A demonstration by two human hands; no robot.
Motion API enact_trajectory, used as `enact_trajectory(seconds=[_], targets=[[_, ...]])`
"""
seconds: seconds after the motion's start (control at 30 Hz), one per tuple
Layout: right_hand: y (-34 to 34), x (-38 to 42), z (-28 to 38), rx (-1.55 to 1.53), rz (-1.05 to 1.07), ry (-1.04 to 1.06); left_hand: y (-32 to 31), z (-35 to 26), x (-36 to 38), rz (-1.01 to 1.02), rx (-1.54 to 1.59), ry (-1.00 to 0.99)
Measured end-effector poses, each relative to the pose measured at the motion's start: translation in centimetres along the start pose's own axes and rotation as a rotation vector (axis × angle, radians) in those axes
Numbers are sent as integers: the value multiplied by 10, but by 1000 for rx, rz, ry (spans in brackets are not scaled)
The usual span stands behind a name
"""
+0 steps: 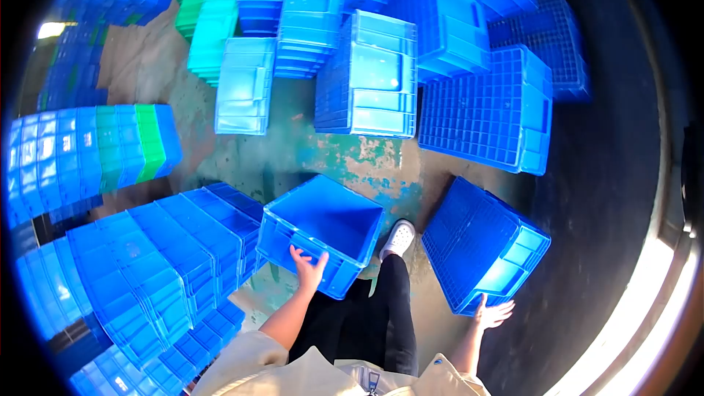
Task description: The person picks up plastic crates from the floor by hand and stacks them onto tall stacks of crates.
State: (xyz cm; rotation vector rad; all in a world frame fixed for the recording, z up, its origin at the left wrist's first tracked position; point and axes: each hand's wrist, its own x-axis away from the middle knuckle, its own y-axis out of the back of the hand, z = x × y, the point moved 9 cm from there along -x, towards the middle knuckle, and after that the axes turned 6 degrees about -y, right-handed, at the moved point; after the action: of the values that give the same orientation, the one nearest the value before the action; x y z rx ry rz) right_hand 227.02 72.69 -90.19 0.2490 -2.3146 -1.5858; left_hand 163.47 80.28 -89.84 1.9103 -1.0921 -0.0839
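A blue plastic crate [352,276] with its open top facing up is in front of my left leg, turned at an angle. My left hand [309,270] grips its near side just below the rim, thumb and fingers against the wall. To the right, another blue crate [469,246] with a ribbed grid surface leans at an angle. Along the lower edge of that crate is my right hand [495,314], its thumb up against the crate and its other fingers stretched out to the right.
Long stacks of blue crates [125,271] line the left side. More blue stacks [385,73] and some green crates [213,33] stand ahead on the worn floor [293,150]. My white shoe [399,237] is between the two near crates. A dark surface [601,198] runs along the right.
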Motion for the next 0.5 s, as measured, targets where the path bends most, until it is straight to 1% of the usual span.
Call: enact_trajectory(seconds=[0.03,0.07,0.1,0.17,0.2,0.23,0.3,0.37,0.4,0.43,0.5], targets=[[26,-1,36,47,-50,293,4,14,-11,-162,116,170],[9,-17,43,-187,196,382,1,36,-21,-231,104,344],[32,-10,72,-641,311,580,2,58,-25,-301,94,522],[33,-6,97,-869,347,664,-2,62,-27,-296,216,660],[26,-7,101,-871,364,656,-7,80,-26,-343,190,679],[24,-1,115,-874,376,689,-7,76,-21,-345,243,736],[1,-4,112,-576,330,312,-5,69,-5,-467,371,873],[36,27,145,-588,106,380,-9,89,-3,-398,390,911],[30,22,147,-516,176,292,-5,79,-1,-304,460,903],[39,27,153,-568,214,309,14,72,7,-323,475,901],[47,33,150,-594,94,405,38,54,7,-166,606,800]])
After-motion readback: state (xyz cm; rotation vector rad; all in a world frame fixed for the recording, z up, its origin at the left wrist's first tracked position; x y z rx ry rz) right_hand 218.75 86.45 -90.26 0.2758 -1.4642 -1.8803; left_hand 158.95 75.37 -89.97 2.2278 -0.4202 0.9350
